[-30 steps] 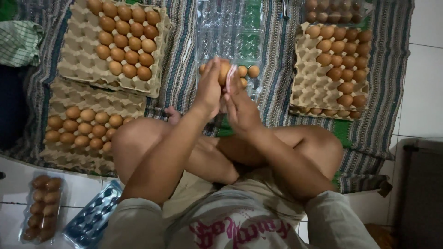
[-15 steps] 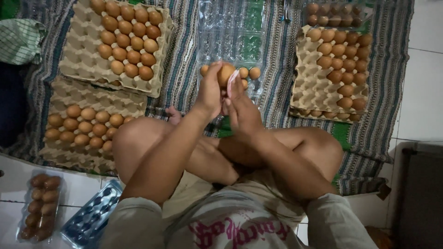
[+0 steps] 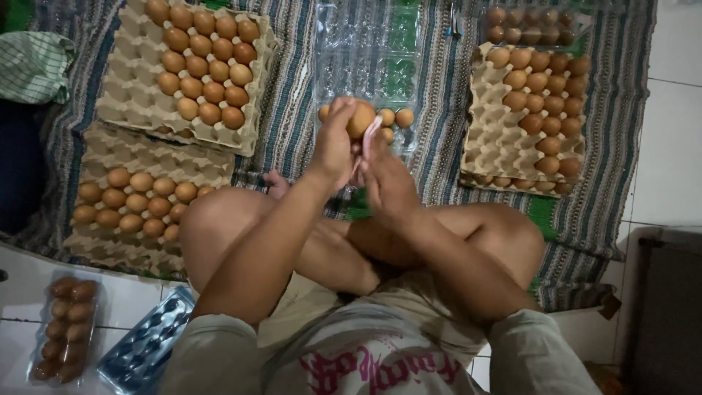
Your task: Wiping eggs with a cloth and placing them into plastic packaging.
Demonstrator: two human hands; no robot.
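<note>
The left hand (image 3: 333,146) grasps a brown oval egg (image 3: 360,119) in its fingers — the right hand (image 3: 387,179), fingers loosely curled, touches it above the clear plastic egg tray (image 3: 373,51), between grey cardboard egg trays (image 3: 131,95).

Far to the left of the fingers, two cardboard egg trays (image 3: 131,95) are sitting partly filled with brown eggs, one (image 3: 146,197) lying nearer than the other. Well to their right, another cardboard tray (image 3: 526,124) is holding eggs. A striped woven mat (image 3: 292,88) is lying under all of them. Near the bottom left corner, a closed clear carton of eggs (image 3: 64,329) is resting on the white tiled floor (image 3: 673,110) beside a blue plastic tray (image 3: 142,347).
</note>
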